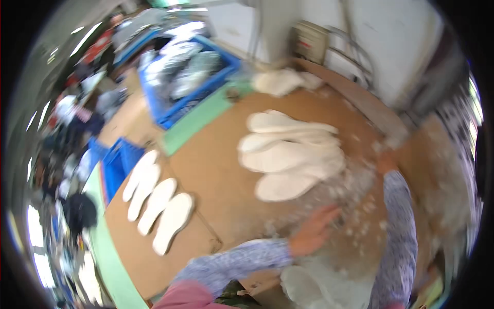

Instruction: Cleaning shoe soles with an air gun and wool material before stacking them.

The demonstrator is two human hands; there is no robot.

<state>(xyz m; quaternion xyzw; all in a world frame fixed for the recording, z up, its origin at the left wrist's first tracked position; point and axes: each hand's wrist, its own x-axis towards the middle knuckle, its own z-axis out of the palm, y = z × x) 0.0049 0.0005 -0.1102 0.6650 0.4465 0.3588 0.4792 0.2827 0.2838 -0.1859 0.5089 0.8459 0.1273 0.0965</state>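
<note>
My left hand (pixel 314 229) lies flat, fingers spread, on the brown board (pixel 221 170), just below a loose pile of white shoe insoles (pixel 290 154). It holds nothing. My right hand (pixel 387 160) reaches far to the right of that pile, near white scraps (pixel 360 201) scattered on the board; motion blur hides its fingers. A row of several white insoles (pixel 157 203) lies side by side on the board's left part. Both forearms wear patterned blue-white sleeves.
A blue crate (pixel 226 74) with wrapped pale items stands at the back left, a second blue crate (pixel 116 165) at the left edge. More white pieces (pixel 283 81) lie at the back. White material (pixel 314 283) sits below my left hand. People work in the far left background.
</note>
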